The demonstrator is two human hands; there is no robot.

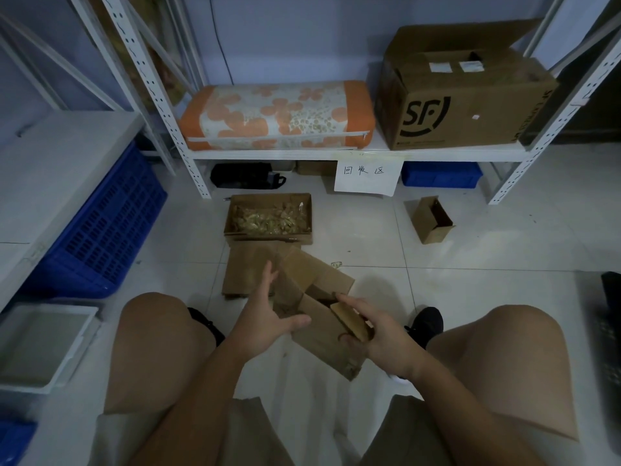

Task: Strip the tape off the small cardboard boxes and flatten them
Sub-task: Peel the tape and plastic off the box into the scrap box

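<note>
The small brown cardboard box with its flaps splayed open is held just above the pale tiled floor, between the person's bare knees and near the shallow open cardboard tray of crumpled yellowish tape scraps. The box's long axis runs slantwise, from its far flaps on the tray side down toward the right knee.

The right hand has hold of the near end: its fingers are curled over one short brown flap and the thumb comes round below, so the flap is pinched. The left hand stands on the box's tray-side left face with its fingers straight and spread, thumb out; whether the palm touches the card or hovers just off it I cannot tell.

A stack of flattened brown cardboard lies on the floor touching the tray's near edge, just beyond the held box. I judge the left hand better placed to press the box flat.
</note>
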